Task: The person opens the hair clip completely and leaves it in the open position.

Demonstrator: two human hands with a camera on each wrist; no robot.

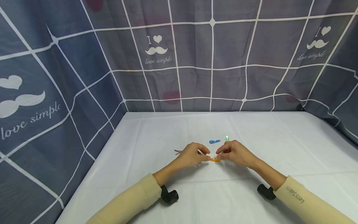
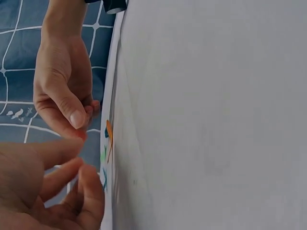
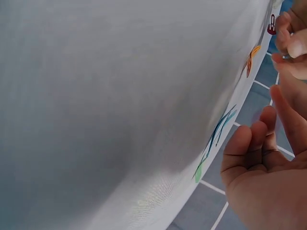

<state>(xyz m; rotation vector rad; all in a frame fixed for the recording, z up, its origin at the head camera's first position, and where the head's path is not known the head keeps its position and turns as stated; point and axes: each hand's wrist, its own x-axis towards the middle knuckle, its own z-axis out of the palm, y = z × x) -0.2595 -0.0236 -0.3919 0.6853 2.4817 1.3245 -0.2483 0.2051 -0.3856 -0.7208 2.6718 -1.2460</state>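
An orange hair clip [image 1: 215, 160] lies on the white tabletop between the two hands, and its wings spread in a V in the right wrist view. My left hand [image 1: 194, 154] hovers at its left end, thumb and forefinger apart with nothing seen between them. Opposite it, my right hand [image 1: 237, 152] has loosely bent fingers, its tips close over the clip's right end. Behind them lie a blue hair clip [image 1: 214, 141] and a green hair clip [image 1: 227, 137], partly hidden by the right hand. A maroon hair clip [image 3: 272, 25] lies by the left hand.
A white cloth covers the table [image 1: 156, 193]. Dark checked curtains [image 1: 193, 84] hang behind it and on both sides. A black wrist camera [image 1: 169, 196] sits under the left sleeve [image 1: 131, 199], and another black wrist camera [image 1: 266, 192] under the right.
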